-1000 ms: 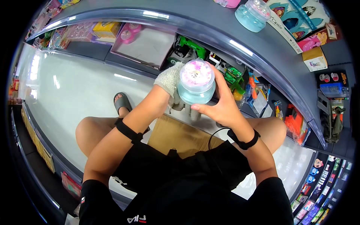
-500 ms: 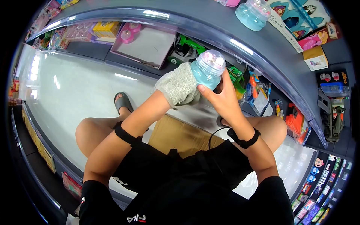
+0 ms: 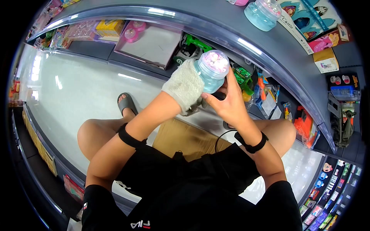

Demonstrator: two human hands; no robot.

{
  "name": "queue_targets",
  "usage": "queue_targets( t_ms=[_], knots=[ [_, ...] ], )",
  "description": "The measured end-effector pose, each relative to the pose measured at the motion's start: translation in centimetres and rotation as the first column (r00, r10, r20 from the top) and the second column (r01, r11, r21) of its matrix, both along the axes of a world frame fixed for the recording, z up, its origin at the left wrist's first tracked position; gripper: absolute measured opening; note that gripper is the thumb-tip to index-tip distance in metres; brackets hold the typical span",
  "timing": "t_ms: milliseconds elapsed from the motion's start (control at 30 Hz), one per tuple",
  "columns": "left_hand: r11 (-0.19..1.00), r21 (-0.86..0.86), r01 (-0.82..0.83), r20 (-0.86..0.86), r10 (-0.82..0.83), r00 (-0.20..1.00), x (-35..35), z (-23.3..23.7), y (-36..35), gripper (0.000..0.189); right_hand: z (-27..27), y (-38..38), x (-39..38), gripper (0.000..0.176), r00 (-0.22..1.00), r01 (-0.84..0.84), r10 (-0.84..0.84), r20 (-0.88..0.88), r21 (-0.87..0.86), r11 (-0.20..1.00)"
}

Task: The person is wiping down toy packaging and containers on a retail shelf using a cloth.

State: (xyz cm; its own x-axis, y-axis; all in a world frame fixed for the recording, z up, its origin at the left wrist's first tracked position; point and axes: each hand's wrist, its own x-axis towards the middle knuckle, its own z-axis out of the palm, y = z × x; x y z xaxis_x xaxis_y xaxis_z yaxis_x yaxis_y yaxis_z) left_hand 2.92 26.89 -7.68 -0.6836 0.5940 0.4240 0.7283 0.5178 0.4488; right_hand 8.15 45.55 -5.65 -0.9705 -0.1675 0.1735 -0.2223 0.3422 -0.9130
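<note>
A clear jar [image 3: 212, 73] with pale blue contents and pink and white bits under its lid is held up in front of me, tilted. My left hand [image 3: 185, 86] is wrapped in a grey-white cloth [image 3: 184, 82] that presses on the jar's left side; the cloth hides its fingers. Around the jar's right side and lower edge curl the fingers and thumb of my right hand [image 3: 227, 98]. A similar blue jar [image 3: 263, 15] stands on the upper shelf.
Beyond my hands runs a curved grey shelf [image 3: 216, 19] with a clear front strip. Below it are an open box [image 3: 150, 46] with pink items, green toys [image 3: 198, 42] and orange packs [image 3: 304, 125]. Flattened cardboard [image 3: 185, 138] lies on the floor between my legs.
The jar has shifted slightly left and turned, so its lid faces me more. The cloth-covered left hand has turned a little along its side.
</note>
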Motion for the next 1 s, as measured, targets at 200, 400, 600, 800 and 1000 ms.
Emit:
queue_targets(
  t_ms=[200, 400, 600, 800, 1000],
  knots=[
    [0.995, -0.010, -0.100, 0.252, 0.099, 0.963, 1.0, -0.3, -0.5, 0.061, -0.4, -0.6, 0.4, 0.103, 0.995, 0.093, -0.091, -0.028, 0.043, 0.995],
    [0.998, -0.053, -0.037, -0.058, 0.034, 0.998, 0.4, 0.1, -0.8, 0.055, 0.0, -0.6, 0.1, 0.103, 0.994, 0.083, -0.082, -0.066, 0.018, 0.996],
    [0.983, 0.177, -0.047, 0.065, 0.036, 0.997, 0.5, -0.2, -1.1, 0.054, 0.2, -0.7, 0.4, 0.098, 0.996, 0.091, -0.090, 0.018, -0.037, 0.995],
    [0.909, 0.340, -0.241, 0.698, -0.072, 0.712, 0.3, 4.8, -0.4, 0.022, 1.6, 0.1, 0.0, 0.093, 0.987, 0.025, 0.025, 0.160, -0.306, 0.952],
    [0.997, -0.054, 0.057, 0.282, -0.039, 0.959, -2.1, 0.8, -0.4, 0.050, 0.2, 0.2, -0.1, 0.094, 0.999, 0.052, -0.050, 0.015, -0.211, 0.976]
  ],
)
